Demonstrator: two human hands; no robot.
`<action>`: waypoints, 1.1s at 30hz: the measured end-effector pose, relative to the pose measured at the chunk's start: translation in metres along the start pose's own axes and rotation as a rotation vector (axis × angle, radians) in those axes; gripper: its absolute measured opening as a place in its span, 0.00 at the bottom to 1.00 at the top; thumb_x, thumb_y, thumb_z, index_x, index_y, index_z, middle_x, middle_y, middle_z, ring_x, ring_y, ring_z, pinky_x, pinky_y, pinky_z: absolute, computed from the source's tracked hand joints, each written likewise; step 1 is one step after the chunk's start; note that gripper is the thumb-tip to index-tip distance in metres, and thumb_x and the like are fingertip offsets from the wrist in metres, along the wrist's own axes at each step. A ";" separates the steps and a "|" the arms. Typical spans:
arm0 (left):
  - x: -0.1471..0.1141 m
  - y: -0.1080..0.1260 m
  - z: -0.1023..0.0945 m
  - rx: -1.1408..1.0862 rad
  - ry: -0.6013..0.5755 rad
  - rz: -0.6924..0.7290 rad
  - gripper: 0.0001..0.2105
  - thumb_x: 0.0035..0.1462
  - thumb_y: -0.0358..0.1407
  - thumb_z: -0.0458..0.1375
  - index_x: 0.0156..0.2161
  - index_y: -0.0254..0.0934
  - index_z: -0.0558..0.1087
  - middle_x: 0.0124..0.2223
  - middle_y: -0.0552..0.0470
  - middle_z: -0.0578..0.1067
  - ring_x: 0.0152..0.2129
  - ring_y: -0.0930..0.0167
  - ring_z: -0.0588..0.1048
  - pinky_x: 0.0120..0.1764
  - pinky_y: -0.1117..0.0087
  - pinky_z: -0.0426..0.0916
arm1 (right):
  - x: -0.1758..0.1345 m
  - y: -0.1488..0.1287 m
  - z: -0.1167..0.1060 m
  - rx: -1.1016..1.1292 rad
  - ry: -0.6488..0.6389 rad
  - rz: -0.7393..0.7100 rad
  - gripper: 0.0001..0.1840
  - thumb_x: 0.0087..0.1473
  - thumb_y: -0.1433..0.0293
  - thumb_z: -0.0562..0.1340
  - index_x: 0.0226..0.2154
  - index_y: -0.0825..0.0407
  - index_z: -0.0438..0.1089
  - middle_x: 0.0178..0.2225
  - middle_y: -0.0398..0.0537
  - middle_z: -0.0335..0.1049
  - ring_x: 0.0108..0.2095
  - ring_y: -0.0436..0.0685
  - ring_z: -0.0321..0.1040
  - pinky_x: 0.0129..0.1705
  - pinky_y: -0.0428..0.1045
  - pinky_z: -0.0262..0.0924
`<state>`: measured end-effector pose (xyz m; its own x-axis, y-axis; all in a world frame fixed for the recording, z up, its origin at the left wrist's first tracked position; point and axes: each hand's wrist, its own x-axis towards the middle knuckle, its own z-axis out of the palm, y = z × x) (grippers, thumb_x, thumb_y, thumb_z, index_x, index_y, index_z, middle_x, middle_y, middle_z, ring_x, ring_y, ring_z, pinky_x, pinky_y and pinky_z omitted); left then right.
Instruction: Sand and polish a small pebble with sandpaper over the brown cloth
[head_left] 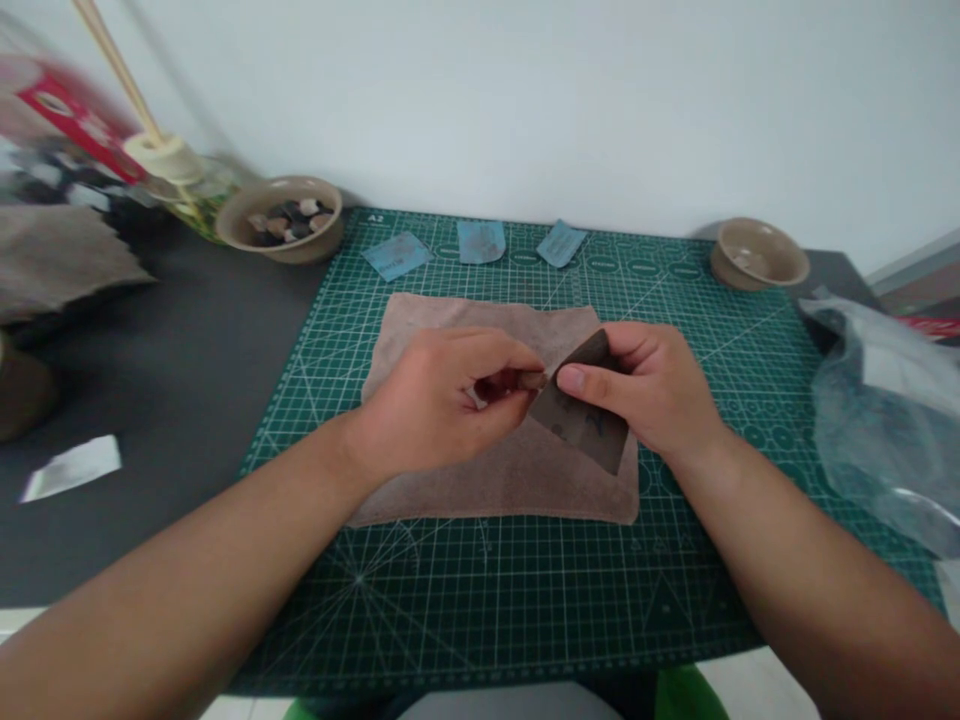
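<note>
Pale wall (pixel 525 120) backs our bench (pixel 217 370). Our left hand (pixel 439 400) pinches a small brown piece (pixel 534 380), centred between both hands; our right hand (pixel 656 390) pinches a bent dark sheet (pixel 581 425) just beside it, presumably for control. Below, a cloth (pixel 495 490) likely protects the green mat (pixel 450 620); beyond, a bowl (pixel 311 248) gathers stones (pixel 289 222).

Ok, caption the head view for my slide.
Left hand pinching a small brown piece, right hand holding a dark sheet over pinkish cloth.

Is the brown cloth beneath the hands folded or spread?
Spread: the brown cloth lies flat on the green mat, its far and near edges well apart.
</note>
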<state>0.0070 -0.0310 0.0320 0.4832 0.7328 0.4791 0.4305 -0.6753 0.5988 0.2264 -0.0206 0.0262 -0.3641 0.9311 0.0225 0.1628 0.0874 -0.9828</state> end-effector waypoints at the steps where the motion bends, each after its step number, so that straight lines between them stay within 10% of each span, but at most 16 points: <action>1: 0.000 0.000 0.000 -0.006 -0.004 0.002 0.06 0.56 0.26 0.59 0.37 0.39 0.75 0.28 0.56 0.78 0.24 0.75 0.75 0.27 0.76 0.67 | 0.000 0.000 0.000 -0.017 -0.008 -0.004 0.18 0.47 0.54 0.74 0.27 0.52 0.78 0.25 0.45 0.75 0.26 0.54 0.69 0.27 0.47 0.63; 33: -0.003 -0.003 0.000 -0.027 0.008 0.123 0.11 0.53 0.22 0.59 0.40 0.37 0.76 0.31 0.55 0.74 0.26 0.76 0.74 0.29 0.75 0.68 | 0.001 -0.005 0.003 -0.106 -0.071 -0.095 0.12 0.47 0.63 0.75 0.26 0.54 0.78 0.22 0.41 0.73 0.22 0.48 0.64 0.21 0.43 0.54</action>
<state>0.0043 -0.0307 0.0284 0.5247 0.6453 0.5552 0.3475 -0.7577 0.5524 0.2227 -0.0209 0.0311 -0.4456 0.8900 0.0972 0.2197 0.2140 -0.9518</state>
